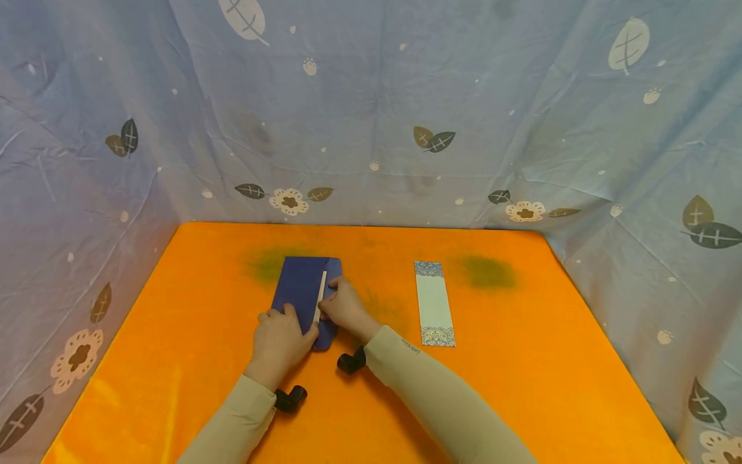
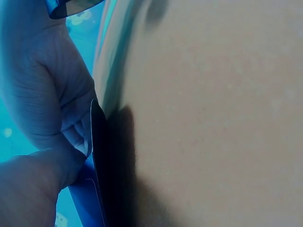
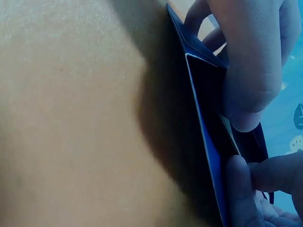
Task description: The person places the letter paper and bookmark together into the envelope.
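A dark blue envelope [image 1: 302, 283] lies left of centre on the orange table, its flap [image 1: 328, 332] opened out to the right. A narrow white strip of a card [image 1: 322, 281] shows along the opening. My left hand [image 1: 278, 338] lies over the near part of the envelope and grips it, thumb at the opening. My right hand [image 1: 348, 309] pinches the card's edge with bent fingers. In the right wrist view the envelope's blue edge [image 3: 201, 125] stands raised from the table, and the right fingertips [image 3: 239, 177] meet the thin card edge. Most of the card is hidden inside.
A pale rectangular card [image 1: 435, 303] with patterned bands at both ends lies on the orange table [image 1: 522, 361] to the right. Blue-grey curtain [image 1: 371, 116] with leaf and flower prints surrounds the back and sides. A small black camera [image 1: 350, 361] sits at each wrist.
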Demonstrator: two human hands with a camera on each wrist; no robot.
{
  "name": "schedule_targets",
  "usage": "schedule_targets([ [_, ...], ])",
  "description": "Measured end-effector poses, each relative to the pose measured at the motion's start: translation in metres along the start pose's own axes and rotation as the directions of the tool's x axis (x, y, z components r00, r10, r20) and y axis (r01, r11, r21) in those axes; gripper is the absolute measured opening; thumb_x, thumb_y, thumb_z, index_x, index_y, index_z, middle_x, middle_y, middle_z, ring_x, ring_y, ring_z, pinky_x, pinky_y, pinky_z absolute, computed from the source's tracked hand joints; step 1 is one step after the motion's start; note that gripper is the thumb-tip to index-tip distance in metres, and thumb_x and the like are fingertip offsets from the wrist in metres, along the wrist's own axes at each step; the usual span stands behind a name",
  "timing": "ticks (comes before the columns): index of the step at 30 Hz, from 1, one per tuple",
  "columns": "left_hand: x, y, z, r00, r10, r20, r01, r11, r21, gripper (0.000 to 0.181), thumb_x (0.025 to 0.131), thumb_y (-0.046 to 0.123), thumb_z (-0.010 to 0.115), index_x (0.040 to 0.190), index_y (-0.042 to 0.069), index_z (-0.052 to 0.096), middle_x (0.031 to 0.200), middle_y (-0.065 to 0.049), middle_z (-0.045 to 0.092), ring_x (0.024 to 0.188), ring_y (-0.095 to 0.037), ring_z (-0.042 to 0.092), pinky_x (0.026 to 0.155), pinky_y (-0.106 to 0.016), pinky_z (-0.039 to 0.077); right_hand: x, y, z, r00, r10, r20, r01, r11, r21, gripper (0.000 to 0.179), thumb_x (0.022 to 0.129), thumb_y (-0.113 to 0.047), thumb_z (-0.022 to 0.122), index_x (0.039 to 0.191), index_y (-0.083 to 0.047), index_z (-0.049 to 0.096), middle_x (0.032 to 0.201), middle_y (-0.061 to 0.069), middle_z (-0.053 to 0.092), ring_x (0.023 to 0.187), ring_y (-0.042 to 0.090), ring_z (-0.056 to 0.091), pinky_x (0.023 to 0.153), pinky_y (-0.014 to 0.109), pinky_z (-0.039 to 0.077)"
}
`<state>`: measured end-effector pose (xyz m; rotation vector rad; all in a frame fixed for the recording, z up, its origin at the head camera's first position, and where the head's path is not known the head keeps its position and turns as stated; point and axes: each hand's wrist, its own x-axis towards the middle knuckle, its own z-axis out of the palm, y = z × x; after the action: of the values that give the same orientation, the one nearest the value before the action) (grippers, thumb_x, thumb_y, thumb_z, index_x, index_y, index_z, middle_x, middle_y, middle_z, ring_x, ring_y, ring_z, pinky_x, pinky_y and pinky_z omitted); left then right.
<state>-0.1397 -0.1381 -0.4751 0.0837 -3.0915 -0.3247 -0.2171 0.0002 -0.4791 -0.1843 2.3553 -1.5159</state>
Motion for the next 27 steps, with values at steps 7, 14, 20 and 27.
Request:
schedule_targets([
  [7, 0.0, 0.0, -0.003, 1.0, -0.008, 0.01, 0.008, 1.0, -0.007, 0.082, 0.087, 0.053, 0.058, 0.128, -0.018, 0.048, 0.101, -0.041, 0.052, 0.091, -0.052, 0.053, 0.064, -0.053, 0.053, 0.0, -0.001, 0.003, 1.0, 0.009, 0.006, -0.009, 1.0, -0.001, 0.046, 0.091, -0.005, 0.064, 0.13, 0.001, 0.041, 0.072, 0.006, 0.064, 0.058, 0.019, 0.065, 0.063, 0.029, 0.054],
  [14, 0.001, 0.001, 0.001, 0.999, -0.017, 0.043, 0.016, 1.0, 0.011, 0.085, 0.088, 0.055, 0.056, 0.133, -0.016, 0.044, 0.107, -0.042, 0.05, 0.095, -0.052, 0.052, 0.065, -0.053, 0.053, 0.0, 0.004, 0.002, 1.0, -0.013, 0.004, 0.013, 1.0, -0.007, 0.047, 0.091, -0.005, 0.063, 0.132, 0.001, 0.04, 0.073, 0.007, 0.065, 0.06, 0.019, 0.064, 0.064, 0.03, 0.054],
  [20, 0.001, 0.001, 0.002, 0.997, -0.028, 0.065, 0.027, 1.0, 0.013, 0.086, 0.088, 0.055, 0.056, 0.135, -0.015, 0.043, 0.109, -0.042, 0.049, 0.098, -0.053, 0.051, 0.067, -0.053, 0.053, -0.003, 0.009, -0.01, 0.999, -0.029, 0.018, 0.029, 0.999, 0.024, 0.048, 0.091, -0.009, 0.064, 0.132, 0.002, 0.042, 0.081, 0.007, 0.064, 0.064, 0.02, 0.066, 0.063, 0.031, 0.056],
  [27, 0.0, 0.002, -0.001, 0.998, -0.028, 0.063, 0.027, 0.999, 0.018, 0.086, 0.088, 0.056, 0.056, 0.135, -0.015, 0.043, 0.112, -0.043, 0.049, 0.101, -0.054, 0.05, 0.069, -0.053, 0.053, -0.015, 0.011, -0.042, 0.997, -0.076, -0.021, 0.075, 0.994, -0.077, 0.051, 0.091, -0.02, 0.068, 0.132, 0.001, 0.045, 0.085, 0.006, 0.064, 0.065, 0.021, 0.065, 0.061, 0.031, 0.054],
])
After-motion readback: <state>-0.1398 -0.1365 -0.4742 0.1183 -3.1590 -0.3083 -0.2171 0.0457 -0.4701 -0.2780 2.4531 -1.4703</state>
